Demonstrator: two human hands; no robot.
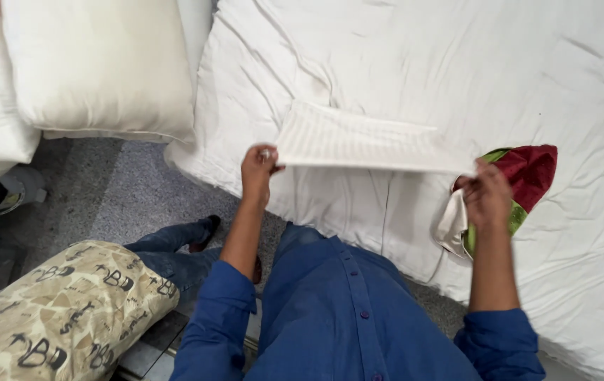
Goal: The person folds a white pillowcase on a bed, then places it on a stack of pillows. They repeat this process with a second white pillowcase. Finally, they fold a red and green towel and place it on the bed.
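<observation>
A white ribbed cloth [358,140], folded into a long flat strip, is stretched out above a bed covered with a rumpled white sheet [457,63]. My left hand [258,169] pinches its left corner. My right hand [487,192] grips its right end. Under my right hand lies a bundle of dark red, green and cream fabric [528,176] on the sheet, partly hidden by the hand.
Two large white pillows [97,63] lean at the upper left by the bed's edge. A beige patterned pillow [55,310] lies on the grey floor at lower left. My blue-trousered leg and dark shoe [207,229] stand beside the bed.
</observation>
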